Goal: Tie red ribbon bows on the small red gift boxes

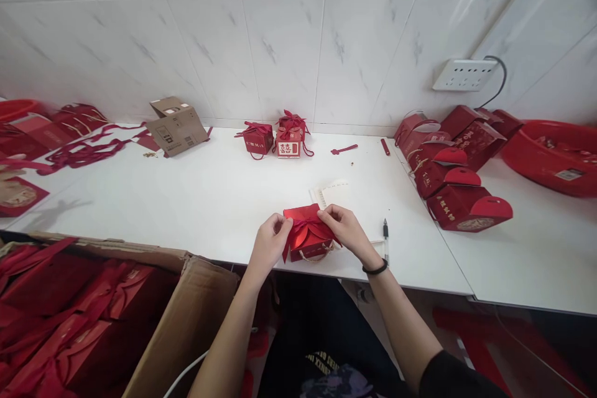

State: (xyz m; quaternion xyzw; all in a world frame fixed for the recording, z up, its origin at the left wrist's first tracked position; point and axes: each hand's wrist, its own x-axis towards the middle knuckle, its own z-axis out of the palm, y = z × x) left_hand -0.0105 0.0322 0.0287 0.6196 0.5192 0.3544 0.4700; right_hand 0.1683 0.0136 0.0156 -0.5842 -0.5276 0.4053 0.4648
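Observation:
A small red gift box (305,252) with a twisted cord handle stands at the table's front edge, between my hands. Across its top lies a dark red ribbon (305,224), gathered at the middle. My left hand (272,237) pinches the ribbon on the left side, thumb against curled fingers. On the other side, my right hand (342,227) pinches the ribbon near the box's top right. A black band (375,267) circles my right wrist. Behind the box are some pale paper slips (333,193), partly covered. The ribbon ends inside my fingers are hidden.
Two ribboned boxes (288,140) stand by the wall. Several open red boxes (466,205) and a red basin (550,155) are at right. A pen (385,230) lies nearby. At left are a cardboard piece (180,134), loose ribbons (88,149) and a full carton (186,298).

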